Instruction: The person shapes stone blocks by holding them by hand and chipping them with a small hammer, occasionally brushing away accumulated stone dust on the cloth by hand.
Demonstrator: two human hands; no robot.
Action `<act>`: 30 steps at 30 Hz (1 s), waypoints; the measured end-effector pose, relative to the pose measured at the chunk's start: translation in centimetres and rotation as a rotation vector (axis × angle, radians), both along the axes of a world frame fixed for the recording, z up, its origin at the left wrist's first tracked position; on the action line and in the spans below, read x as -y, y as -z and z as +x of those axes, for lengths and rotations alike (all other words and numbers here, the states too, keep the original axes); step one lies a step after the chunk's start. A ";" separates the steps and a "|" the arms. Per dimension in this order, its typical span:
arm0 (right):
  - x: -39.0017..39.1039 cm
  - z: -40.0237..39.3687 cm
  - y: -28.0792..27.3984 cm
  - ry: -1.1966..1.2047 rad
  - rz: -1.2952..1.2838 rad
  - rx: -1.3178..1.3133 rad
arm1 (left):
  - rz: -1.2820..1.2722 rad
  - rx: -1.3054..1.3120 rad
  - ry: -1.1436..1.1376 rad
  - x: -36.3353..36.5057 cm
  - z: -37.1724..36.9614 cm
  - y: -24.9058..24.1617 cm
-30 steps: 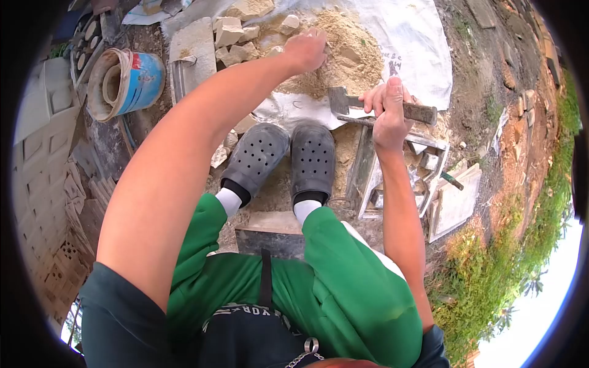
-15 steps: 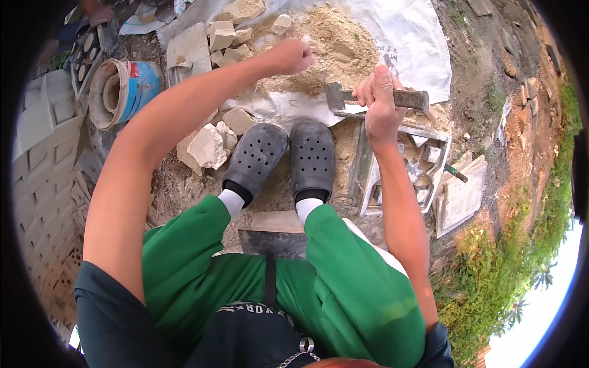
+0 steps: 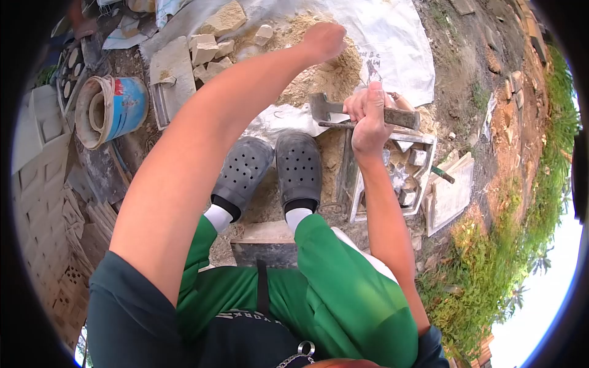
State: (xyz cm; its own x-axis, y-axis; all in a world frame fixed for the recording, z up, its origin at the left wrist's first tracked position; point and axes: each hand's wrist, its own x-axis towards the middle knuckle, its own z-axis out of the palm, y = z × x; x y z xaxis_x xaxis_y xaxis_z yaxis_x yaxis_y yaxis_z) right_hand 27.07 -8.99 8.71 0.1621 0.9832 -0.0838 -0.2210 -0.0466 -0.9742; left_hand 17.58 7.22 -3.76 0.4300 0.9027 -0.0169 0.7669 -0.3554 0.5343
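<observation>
My left hand point(image 3: 325, 42) is closed in a fist above the pile of pale sand point(image 3: 328, 76). Whatever it may hold is hidden. On the right, my right hand point(image 3: 370, 119) grips a metal hammer point(image 3: 402, 118), thumb pointing up. The hammer has a broad flat blade at its left end and a blocky right end. A thin dark rod point(image 3: 334, 125) shows just below the hammer. Under my right wrist lies a metal frame mould point(image 3: 429, 153) with a star-shaped inside.
White sacking point(image 3: 405, 37) lies beneath the sand. Broken pale stone blocks point(image 3: 224, 18) sit left of it. A blue and white bucket point(image 3: 126, 109) stands further left. Flat slabs point(image 3: 451, 193) lie at right. Another person's hand point(image 3: 84, 27) shows at top left.
My left hand has moved right and slightly up across the sand. My right hand keeps its grip on the hammer. The whole view has shifted slightly.
</observation>
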 end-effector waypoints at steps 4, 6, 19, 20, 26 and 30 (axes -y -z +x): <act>-0.2 0.8 0.3 0.007 0.009 -0.015 | -0.072 -0.164 0.095 -0.8 0.3 0.6; -0.4 1.0 0.4 0.014 0.008 -0.038 | -0.064 -0.170 0.090 -0.9 0.6 0.7; -1.7 -0.3 -0.3 0.043 0.008 -0.046 | -0.143 -0.410 0.442 1.8 -9.4 -4.8; -2.0 -0.5 -0.8 0.064 0.058 -0.072 | -0.152 -0.520 0.534 4.0 -11.0 -5.4; -2.7 -1.7 -2.4 0.056 0.140 -0.100 | -0.236 -0.512 0.425 8.2 -15.1 -7.4; -1.6 -1.6 -1.9 0.068 0.110 -0.088 | -0.181 -0.332 0.293 5.8 -11.5 -1.4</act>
